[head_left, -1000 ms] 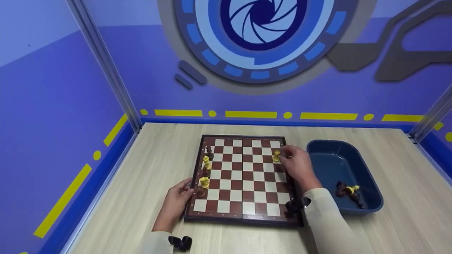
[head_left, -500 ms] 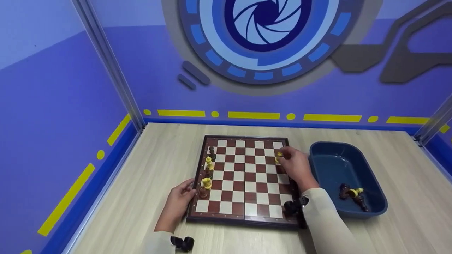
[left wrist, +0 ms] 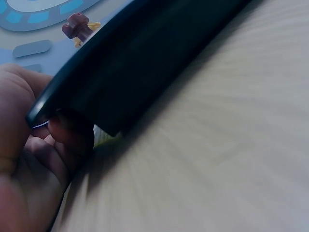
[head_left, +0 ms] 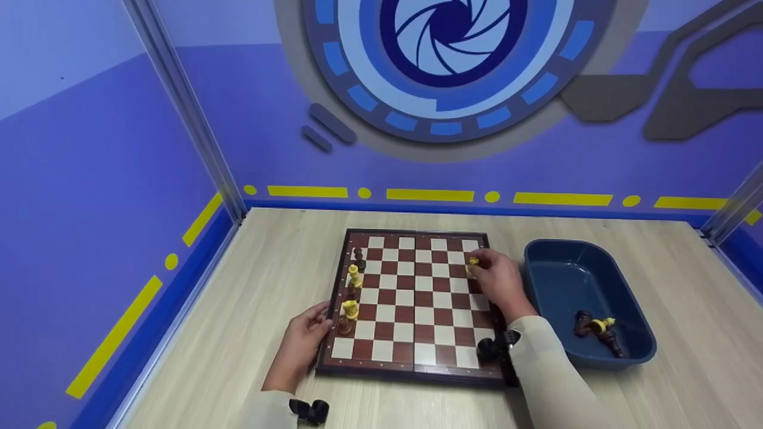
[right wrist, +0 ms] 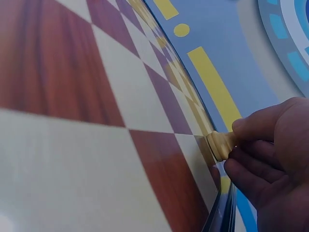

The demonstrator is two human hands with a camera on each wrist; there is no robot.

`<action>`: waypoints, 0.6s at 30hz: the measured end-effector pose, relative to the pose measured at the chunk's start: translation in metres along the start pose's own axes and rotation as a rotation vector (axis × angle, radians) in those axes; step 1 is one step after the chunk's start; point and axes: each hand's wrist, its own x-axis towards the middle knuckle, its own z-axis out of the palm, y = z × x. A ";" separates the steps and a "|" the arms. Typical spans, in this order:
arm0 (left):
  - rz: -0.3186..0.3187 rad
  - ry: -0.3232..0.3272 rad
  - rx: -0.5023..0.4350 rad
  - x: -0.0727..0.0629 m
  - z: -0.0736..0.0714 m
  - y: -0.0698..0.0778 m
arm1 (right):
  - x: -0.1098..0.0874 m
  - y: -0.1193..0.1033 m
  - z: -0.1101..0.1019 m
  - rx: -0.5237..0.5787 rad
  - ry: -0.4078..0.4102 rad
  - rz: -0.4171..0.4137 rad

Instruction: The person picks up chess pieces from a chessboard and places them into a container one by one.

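Observation:
A chessboard (head_left: 405, 372) with brown and white squares lies on the table. My right hand (head_left: 499, 280) pinches a yellow chess piece (right wrist: 219, 144) between thumb and fingers, upright near the board's right edge. My left hand (head_left: 300, 339) grips the board's left edge, thumb on top and fingertips tucked under the rim in the left wrist view. Along that side stand a dark chess piece (head_left: 359, 262), a taller yellow piece (head_left: 354, 277), another dark piece (head_left: 353, 292), a yellow knight (head_left: 350, 310) and a brown rook (head_left: 344, 326).
To the right of the board stands a dark blue bin (head_left: 572, 262), with a yellow chess piece (head_left: 602, 325) and dark pieces (head_left: 611, 344) lying in it. Blue walls (head_left: 107, 208) enclose the table at the back and left.
My right fingers have closed in on the yellow piece and now cover more of it. The head view has shifted slightly. My left hand stays at the board's edge.

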 end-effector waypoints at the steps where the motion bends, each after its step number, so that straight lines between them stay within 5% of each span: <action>1: 0.002 0.001 -0.001 0.000 0.000 0.000 | 0.000 0.000 0.000 -0.001 0.003 -0.003; 18: -0.004 -0.001 -0.021 0.000 0.001 0.000 | -0.004 -0.003 -0.003 0.026 0.026 0.013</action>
